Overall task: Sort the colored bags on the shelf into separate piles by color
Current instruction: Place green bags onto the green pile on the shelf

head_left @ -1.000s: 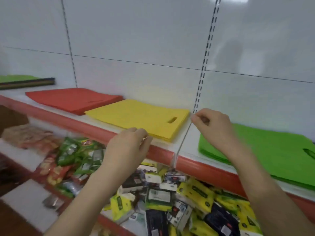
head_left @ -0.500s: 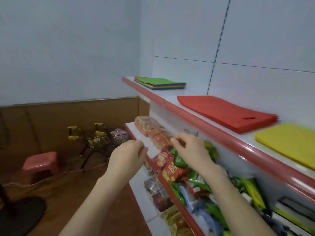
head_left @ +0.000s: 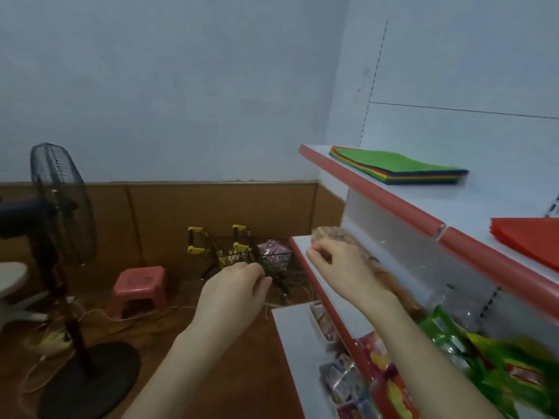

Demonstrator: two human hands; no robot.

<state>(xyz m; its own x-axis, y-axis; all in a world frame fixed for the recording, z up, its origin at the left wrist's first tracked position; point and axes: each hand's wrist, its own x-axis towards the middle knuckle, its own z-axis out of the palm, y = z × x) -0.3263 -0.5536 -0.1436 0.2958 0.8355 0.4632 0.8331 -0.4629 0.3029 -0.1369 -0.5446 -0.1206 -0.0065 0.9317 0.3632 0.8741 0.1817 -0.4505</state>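
Note:
A mixed stack of colored bags [head_left: 399,166], green on top with yellow, red and blue edges below, lies at the left end of the top shelf [head_left: 393,201]. A pile of red bags [head_left: 532,241] shows at the right edge of the same shelf. My left hand [head_left: 236,288] hovers below and left of the shelf, fingers curled, holding nothing. My right hand [head_left: 338,264] floats in front of the lower shelf, fingers loosely bent and empty. Both hands are well below the mixed stack.
Lower shelves [head_left: 305,343] hold snack packets [head_left: 496,367]. On the wooden floor stand a black pedestal fan [head_left: 60,204], a pink plastic stool [head_left: 140,285] and wire baskets with yellow handles [head_left: 230,252]. Cables lie across the floor.
My view has swung left, away from the yellow and green piles to the shelf's left end. Both hands moved along, staying empty; the mixed stack is now nearer.

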